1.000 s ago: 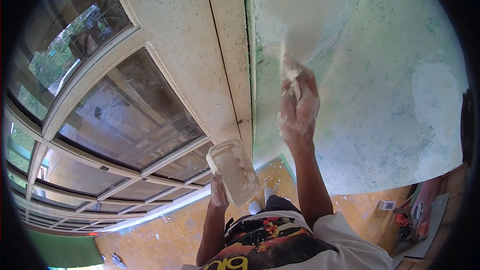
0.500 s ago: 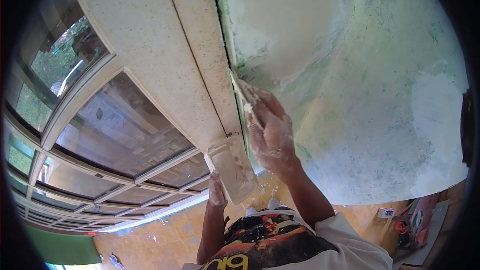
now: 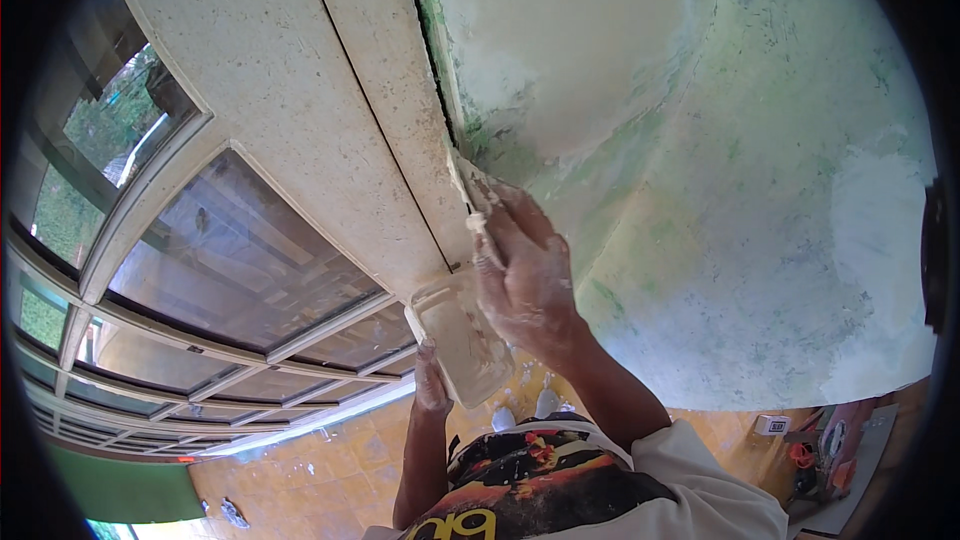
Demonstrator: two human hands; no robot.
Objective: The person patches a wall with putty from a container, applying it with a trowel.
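Observation:
My right hand [image 3: 525,265], dusted white, is closed around a putty knife [image 3: 467,183] coated in pale filler. The blade's edge lies at the seam between the cream wooden frame [image 3: 390,80] and the green-stained wall [image 3: 650,230]. Most of its handle is hidden by my fingers. Below and to the left, my left hand [image 3: 431,380] grips the edge of a shallow whitish tray [image 3: 462,340] smeared with filler. A broad patch of smooth pale filler [image 3: 590,40] covers the wall above my right hand.
Left of the frame stands a paned glass door or window [image 3: 240,250]. The tiled floor [image 3: 330,475] bears white splatters. At the lower right are a small white box [image 3: 771,425] and tools with an orange cord [image 3: 802,455]. A green panel [image 3: 120,485] is at the lower left.
My right hand and the putty knife have shifted slightly left and down along the seam. My left hand keeps the tray in nearly the same place. The view has turned slightly.

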